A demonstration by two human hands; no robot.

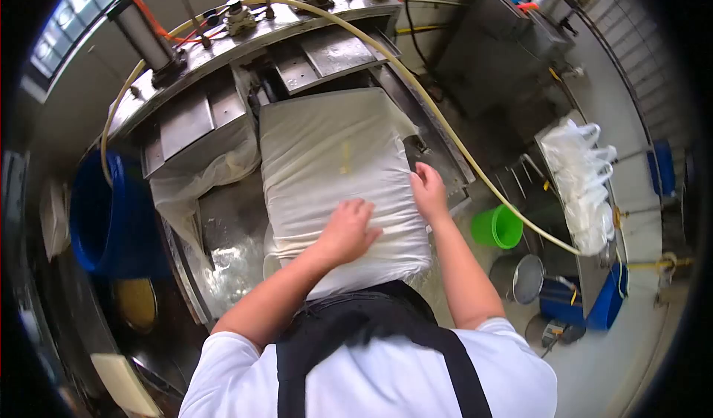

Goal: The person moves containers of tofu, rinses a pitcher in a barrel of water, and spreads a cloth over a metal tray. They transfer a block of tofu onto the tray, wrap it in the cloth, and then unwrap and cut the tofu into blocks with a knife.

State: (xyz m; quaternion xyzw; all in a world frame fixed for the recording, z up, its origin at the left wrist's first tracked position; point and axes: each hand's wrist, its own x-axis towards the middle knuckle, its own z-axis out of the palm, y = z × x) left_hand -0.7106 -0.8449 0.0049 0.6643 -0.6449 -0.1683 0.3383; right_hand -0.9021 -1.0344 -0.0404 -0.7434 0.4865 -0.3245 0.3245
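1. Steel table (223,225): carries the white cloth bundle (334,158) at its middle.
2. Blue barrel (104,217): left of the bundle.
3. Green bucket (497,227): right of the bundle.
4. Left hand (349,228): presses the bundle's near end, fingers bent, close together, gripping nothing.
5. Right hand (429,191): rests on the bundle's right edge, fingers together, gripping nothing.

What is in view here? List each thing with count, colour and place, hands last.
block: one, white, cloth-wrapped, on the table
table: one, steel, centre
hose: one, yellowish, across table to the right
barrel: one, blue, left
bucket: one, green, right of table
bags: bunch, white, far right
pot: one, steel, below bucket
left hand: resting on block's near end
right hand: on block's right edge
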